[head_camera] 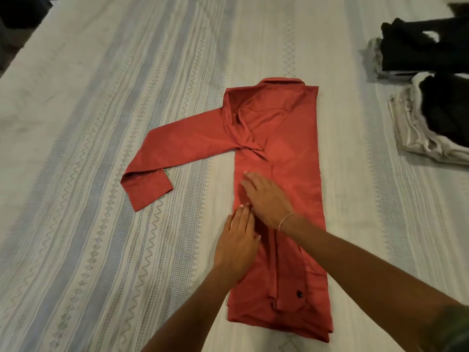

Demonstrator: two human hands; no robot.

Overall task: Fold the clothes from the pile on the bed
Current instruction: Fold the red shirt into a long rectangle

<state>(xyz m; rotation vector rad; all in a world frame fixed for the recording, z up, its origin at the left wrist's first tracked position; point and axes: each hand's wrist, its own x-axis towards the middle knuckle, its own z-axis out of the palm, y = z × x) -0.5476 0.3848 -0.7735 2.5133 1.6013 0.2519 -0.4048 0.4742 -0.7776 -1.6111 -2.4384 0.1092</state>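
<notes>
Head | left hand, right hand flat on red shirt | no writing

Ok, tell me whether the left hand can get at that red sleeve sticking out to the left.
Probably yes. The left hand lies flat on the shirt body's left edge, and only bare bedspread lies between it and the sleeve. The right hand is crossed above it, off that path.

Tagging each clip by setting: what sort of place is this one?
Most likely a bedroom at home. A patterned bedspread covers the whole surface, a red shirt lies half folded on it, and stacked clothes sit at the right edge.
</notes>
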